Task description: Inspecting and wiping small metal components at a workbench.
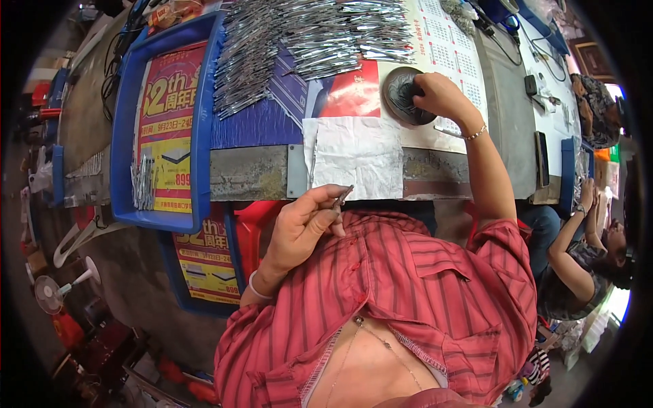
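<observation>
Worn grey tabletop [507, 129] stretched out beyond both hands. Left hand [296, 234] was nearly closed, thumb and fingers pinching a slim dark metal piece [343, 197] just on the near side of a creased white sheet [357, 160]. Right hand [443, 98] was curled, fingertips inside a round dark shallow dish [392, 83]; could not tell whether they gripped anything. Farther off, ahead of the left hand, lay heaped slender silvery metal pieces [320, 44]. Left of that hand: a rectangular blue plastic tray [205, 129], more silvery pieces [143, 182] inside.
</observation>
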Available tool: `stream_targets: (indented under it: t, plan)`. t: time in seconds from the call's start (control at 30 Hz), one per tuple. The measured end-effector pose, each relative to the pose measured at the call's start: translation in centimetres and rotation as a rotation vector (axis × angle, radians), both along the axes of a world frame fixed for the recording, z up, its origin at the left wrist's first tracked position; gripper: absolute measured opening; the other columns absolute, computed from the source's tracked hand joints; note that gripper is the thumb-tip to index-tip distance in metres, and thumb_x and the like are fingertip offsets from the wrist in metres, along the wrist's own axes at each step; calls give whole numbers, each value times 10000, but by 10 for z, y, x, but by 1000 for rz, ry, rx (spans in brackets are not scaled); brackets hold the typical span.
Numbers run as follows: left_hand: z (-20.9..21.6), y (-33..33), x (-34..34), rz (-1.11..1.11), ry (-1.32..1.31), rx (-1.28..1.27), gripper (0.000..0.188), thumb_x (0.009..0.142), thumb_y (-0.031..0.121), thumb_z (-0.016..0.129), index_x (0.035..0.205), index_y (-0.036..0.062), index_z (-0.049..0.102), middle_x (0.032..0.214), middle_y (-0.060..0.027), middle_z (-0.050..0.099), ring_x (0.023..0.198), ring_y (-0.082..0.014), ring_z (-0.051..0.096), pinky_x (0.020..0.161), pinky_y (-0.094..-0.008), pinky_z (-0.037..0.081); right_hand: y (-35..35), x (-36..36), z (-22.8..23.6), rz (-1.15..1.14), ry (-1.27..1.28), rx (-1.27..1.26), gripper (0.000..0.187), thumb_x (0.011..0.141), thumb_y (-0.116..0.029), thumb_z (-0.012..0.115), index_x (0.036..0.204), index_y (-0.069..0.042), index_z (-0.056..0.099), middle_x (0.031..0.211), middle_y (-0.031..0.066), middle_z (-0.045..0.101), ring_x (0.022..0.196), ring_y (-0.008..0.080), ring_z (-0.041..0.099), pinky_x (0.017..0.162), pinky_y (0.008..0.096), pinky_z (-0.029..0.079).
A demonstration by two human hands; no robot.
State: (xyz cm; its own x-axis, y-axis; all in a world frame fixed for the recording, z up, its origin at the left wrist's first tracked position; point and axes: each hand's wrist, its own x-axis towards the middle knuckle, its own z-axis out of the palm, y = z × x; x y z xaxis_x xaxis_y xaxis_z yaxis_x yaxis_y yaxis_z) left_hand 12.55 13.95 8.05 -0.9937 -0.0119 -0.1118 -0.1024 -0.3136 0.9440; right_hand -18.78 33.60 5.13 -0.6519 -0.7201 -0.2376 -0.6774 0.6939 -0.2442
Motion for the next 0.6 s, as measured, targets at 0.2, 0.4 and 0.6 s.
stream_targets:
  t: [0.2,0.4,0.6]
  plan:
    - [-4,0,-3,12,-27,-18,316,969,135,488,1244,-22,499,823,-47,588,727,-90,601,659,-201,491,-7,1,1,59,64,86,176,693,-139,625,777,14,609,804,204,626,810,379,604,724,449,488]
    - [-6,4,-9,19,-50,28,263,971,125,476,1193,-10,518,834,-43,590,720,-80,595,632,-194,499,0,4,6,99,45,-100,183,699,-104,608,834,18,583,788,213,616,756,367,602,689,423,483]
    - [-8,6,-17,52,-104,-33,166,948,118,519,1064,3,548,733,-6,583,618,-46,557,554,-198,454,2,94,41,-280,-888,-987,198,777,55,587,963,12,534,823,33,585,720,91,560,643,219,463]
